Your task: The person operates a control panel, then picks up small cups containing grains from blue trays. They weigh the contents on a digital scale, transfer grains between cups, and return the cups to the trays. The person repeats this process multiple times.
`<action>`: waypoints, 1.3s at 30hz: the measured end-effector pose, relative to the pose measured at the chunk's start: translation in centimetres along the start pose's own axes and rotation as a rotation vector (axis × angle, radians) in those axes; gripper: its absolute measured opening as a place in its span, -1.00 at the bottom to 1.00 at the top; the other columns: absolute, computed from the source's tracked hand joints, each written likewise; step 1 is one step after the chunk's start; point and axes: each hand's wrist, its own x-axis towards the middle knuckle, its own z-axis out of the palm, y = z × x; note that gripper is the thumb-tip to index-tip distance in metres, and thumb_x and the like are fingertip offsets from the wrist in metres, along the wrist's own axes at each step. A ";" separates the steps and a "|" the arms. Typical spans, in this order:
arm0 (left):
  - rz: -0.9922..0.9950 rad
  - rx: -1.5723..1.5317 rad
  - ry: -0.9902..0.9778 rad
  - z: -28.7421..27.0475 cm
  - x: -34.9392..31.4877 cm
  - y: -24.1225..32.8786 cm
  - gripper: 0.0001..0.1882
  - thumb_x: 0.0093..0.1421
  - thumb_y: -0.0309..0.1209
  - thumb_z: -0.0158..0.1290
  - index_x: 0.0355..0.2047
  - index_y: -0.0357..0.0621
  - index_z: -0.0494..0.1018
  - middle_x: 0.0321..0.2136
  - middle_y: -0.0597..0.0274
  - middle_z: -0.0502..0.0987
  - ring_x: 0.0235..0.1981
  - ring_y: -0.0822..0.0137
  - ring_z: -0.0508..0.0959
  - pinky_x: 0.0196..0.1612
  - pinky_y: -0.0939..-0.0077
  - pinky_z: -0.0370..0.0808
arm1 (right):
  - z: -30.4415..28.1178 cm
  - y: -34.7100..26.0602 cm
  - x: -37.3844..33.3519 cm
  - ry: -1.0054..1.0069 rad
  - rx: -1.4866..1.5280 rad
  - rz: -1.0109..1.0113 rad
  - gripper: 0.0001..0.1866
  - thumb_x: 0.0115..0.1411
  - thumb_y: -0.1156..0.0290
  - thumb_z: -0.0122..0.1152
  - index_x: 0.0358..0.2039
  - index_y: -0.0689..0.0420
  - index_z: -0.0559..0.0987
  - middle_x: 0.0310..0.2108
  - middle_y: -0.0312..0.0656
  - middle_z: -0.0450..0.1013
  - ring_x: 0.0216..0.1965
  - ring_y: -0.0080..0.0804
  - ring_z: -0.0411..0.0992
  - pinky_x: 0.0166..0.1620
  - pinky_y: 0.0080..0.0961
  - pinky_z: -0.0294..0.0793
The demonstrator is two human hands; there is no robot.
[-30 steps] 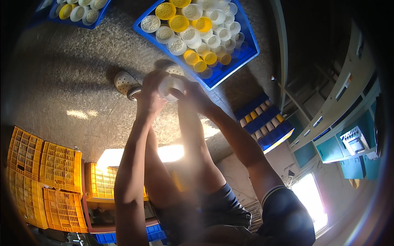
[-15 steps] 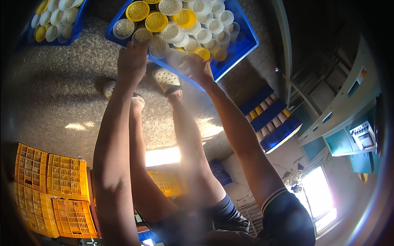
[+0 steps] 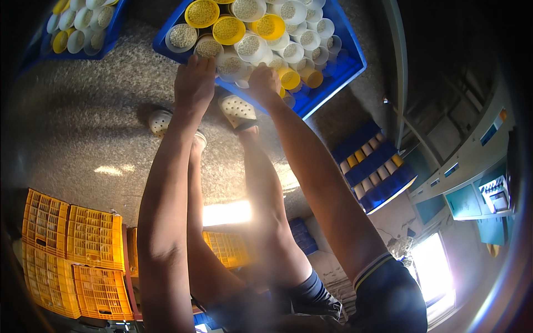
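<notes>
A blue crate (image 3: 338,83) at the top holds many white and yellow cups lying on their sides, mouths showing, filled with pale round pellets. My left hand (image 3: 195,83) is at the crate's near-left rim, fingers curled beside a white cup (image 3: 209,49); what they grip is hidden. My right hand (image 3: 265,83) is closed at the near side of the stack, against a translucent white cup (image 3: 242,84) mostly covered by the fingers. Just right of it lie two yellow cups, one of them an orange-yellow cup (image 3: 312,79).
Another blue crate of cups (image 3: 114,39) stands at the upper left. Stacked yellow plastic crates (image 3: 95,236) are at the lower left. Blue crates with cups (image 3: 363,166) sit to the right. My feet in pale clogs (image 3: 237,111) stand on the rough floor just below the crate.
My right hand has moved left and slightly farther over the stack, covering the cup that was blurred beside it. My left hand keeps its place on the crate. The whole view has shifted slightly.
</notes>
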 end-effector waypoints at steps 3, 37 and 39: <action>-0.003 -0.021 -0.063 -0.4 0.3 -0.3 -0.85 0.11 -0.39 0.12 -0.29 -0.07 0.50 -0.33 0.32 0.54 -0.18 0.21 0.48 -0.18 0.27 0.46 | -1.2 -0.7 -0.7 0.003 0.020 0.019 -0.68 0.27 0.27 -0.02 -0.18 0.23 0.58 -0.30 0.12 0.58 -0.17 0.11 0.54 -0.07 -0.09 0.52; -1.088 -0.825 0.975 -77.8 -38.7 -41.9 -0.51 0.12 -0.52 0.22 0.08 -0.18 0.40 -0.06 0.15 0.49 -0.08 0.24 0.49 -0.15 0.38 0.47 | -35.6 -85.7 -53.2 -0.140 0.469 -1.470 -0.26 -0.18 0.34 0.58 0.07 0.05 0.48 0.01 -0.12 0.47 0.05 -0.16 0.42 0.07 -0.28 0.37; -1.122 -0.802 1.013 -80.9 -41.4 -45.9 -0.50 0.11 -0.52 0.22 0.08 -0.19 0.40 -0.08 0.13 0.49 -0.09 0.22 0.50 -0.14 0.37 0.47 | -35.2 -93.8 -56.2 -0.548 0.662 -1.178 -0.23 -0.16 0.31 0.59 0.11 0.05 0.44 0.04 -0.11 0.44 0.08 -0.12 0.40 0.10 -0.23 0.35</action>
